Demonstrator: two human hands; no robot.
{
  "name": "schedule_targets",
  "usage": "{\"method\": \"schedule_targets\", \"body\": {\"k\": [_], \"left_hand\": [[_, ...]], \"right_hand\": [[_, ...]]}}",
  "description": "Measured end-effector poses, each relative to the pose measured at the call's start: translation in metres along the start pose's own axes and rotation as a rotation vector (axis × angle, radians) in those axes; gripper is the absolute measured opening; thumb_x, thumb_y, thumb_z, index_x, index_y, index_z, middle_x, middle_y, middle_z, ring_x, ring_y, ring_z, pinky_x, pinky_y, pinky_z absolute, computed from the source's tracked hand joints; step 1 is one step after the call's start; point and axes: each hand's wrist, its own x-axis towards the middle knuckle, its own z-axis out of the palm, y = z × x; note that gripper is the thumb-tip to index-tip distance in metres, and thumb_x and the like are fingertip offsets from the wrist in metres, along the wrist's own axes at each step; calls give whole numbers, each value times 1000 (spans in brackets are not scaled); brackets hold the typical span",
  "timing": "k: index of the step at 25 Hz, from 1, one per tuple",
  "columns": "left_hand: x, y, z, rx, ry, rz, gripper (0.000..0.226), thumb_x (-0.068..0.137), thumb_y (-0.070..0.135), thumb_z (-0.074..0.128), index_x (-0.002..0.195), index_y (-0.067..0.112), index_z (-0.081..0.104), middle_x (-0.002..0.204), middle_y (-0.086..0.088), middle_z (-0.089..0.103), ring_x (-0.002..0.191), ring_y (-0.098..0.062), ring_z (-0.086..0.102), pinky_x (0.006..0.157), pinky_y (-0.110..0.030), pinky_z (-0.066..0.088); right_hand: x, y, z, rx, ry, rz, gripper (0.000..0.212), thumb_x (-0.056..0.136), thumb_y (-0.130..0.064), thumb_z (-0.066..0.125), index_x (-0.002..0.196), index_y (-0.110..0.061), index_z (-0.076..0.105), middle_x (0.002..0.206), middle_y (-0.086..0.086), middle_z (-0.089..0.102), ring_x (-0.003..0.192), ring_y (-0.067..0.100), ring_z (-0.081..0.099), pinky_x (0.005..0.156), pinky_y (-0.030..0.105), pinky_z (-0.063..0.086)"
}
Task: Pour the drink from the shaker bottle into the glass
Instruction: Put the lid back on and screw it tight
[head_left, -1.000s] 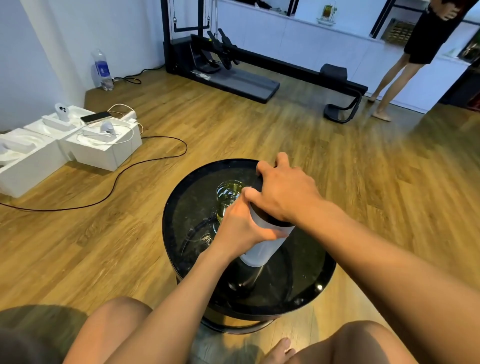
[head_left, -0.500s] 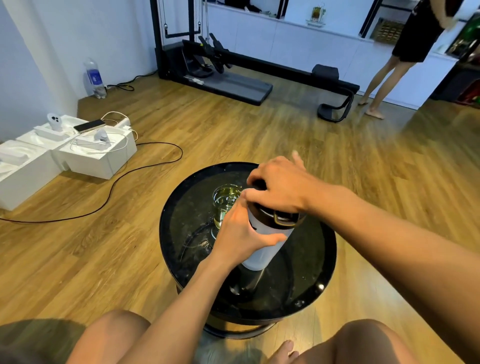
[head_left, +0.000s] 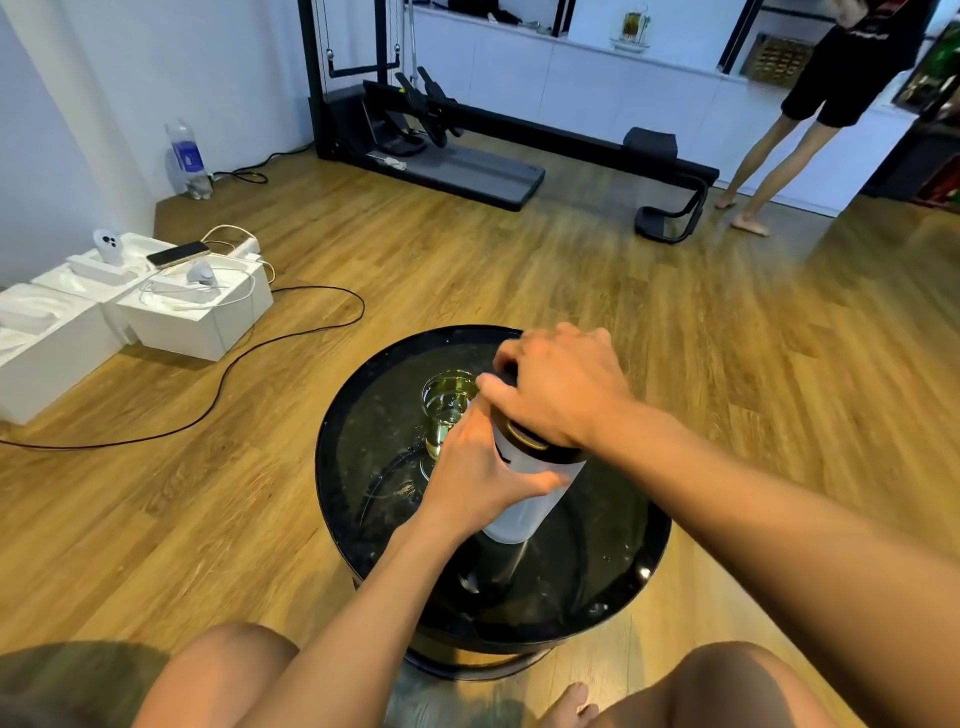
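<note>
far left on the floor sit white boxes (head_left: 192, 312) with a phone (head_left: 177, 254) and cables lying on top, and by the wall behind them stands a clear plastic bottle (head_left: 186, 158) with a blue label too small to read. in front of you is the round black table (head_left: 353, 415), its top glossy and wet-looking. on it, left of centre, stands the glass (head_left: 447, 410), holding a clear yellow-green drink partway up. just right of it, touching or nearly so, your left hand (head_left: 478, 478) wraps around the white body of the shaker (head_left: 524, 499), thumb across the front, fingers closed on it; the forearm comes up from between your knees. the shaker stands on the table, leaning a little toward you at the base. your right hand (head_left: 561, 389) is clamped down over its black lid (head_left: 545, 449), fingers curled round the far edge, the arm reaching in from the lower right. a gold ring shows under the lid; what is inside the shaker you cannot see. no writing on it is readable.
</note>
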Motion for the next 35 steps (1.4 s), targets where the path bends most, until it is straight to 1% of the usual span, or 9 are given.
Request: {"method": "schedule_targets", "body": {"k": [2, 6, 10, 15, 21, 24, 27, 31, 35], "left_hand": [[0, -1, 0, -7, -6, -9, 94, 60, 36, 93, 137, 11, 46, 121, 4, 60, 115, -12, 57, 93, -26, 49], [0, -1, 0, 20, -12, 3, 84, 61, 40, 93, 130, 12, 54, 123, 8, 55, 117, -8, 53, 95, -19, 44], [1, 0, -2, 10, -9, -3, 93, 62, 34, 93, 138, 10, 46, 120, 6, 57, 113, -12, 55, 90, -20, 45], [-1, 2, -1, 35, -13, 30, 90, 62, 40, 92, 135, 8, 52, 136, 0, 56, 127, -17, 53, 102, -32, 47], [-1, 1, -2, 16, -3, 14, 72, 62, 37, 94, 125, 26, 61, 132, 1, 57, 128, -19, 53, 106, -36, 46], [0, 0, -2, 27, 11, 5, 80, 61, 37, 94, 128, 14, 55, 127, 5, 56, 123, -14, 53, 100, -24, 44], [0, -2, -3, 24, -6, -11, 89, 61, 38, 94, 131, 9, 49, 121, 1, 60, 118, -18, 57, 98, -32, 49], [-3, 2, -3, 46, 9, 7, 84, 61, 38, 94, 127, 10, 51, 120, 1, 58, 117, -18, 56, 98, -31, 48], [0, 0, -2, 16, -6, 15, 93, 58, 36, 95, 134, 11, 47, 124, -2, 61, 116, -18, 58, 97, -34, 50]], "right_hand": [[7, -4, -4, 71, -61, 103, 49, 88, -62, 36, 108, -27, 64, 103, 1, 63, 102, 26, 53, 84, 45, 33], [0, 16, -15, 257, -90, -283, 55, 89, -66, 23, 109, -33, 62, 109, -8, 64, 97, 16, 58, 84, 44, 41], [4, 3, -2, 74, -12, -35, 48, 90, -63, 31, 104, -28, 62, 101, -4, 62, 89, 21, 56, 78, 42, 40], [-5, 24, -11, 163, -82, -354, 60, 90, -64, 17, 121, -33, 58, 118, -6, 59, 102, 20, 57, 81, 42, 47], [0, 19, -10, 143, -127, -301, 64, 90, -70, 24, 134, -29, 46, 123, 2, 52, 107, 24, 55, 80, 43, 49], [3, 27, -11, 78, -164, -367, 60, 92, -65, 24, 132, -28, 47, 121, 4, 53, 104, 26, 57, 83, 45, 49], [4, 14, -2, 62, -118, -197, 56, 94, -64, 26, 129, -27, 48, 119, 5, 53, 104, 29, 58, 83, 45, 49], [1, 24, -13, 64, -156, -427, 55, 95, -59, 21, 135, -30, 46, 125, 3, 53, 101, 25, 55, 88, 41, 45], [5, 15, -5, 36, -124, -360, 41, 102, -43, 24, 124, -26, 54, 112, 6, 55, 95, 29, 55, 88, 42, 43]]}}
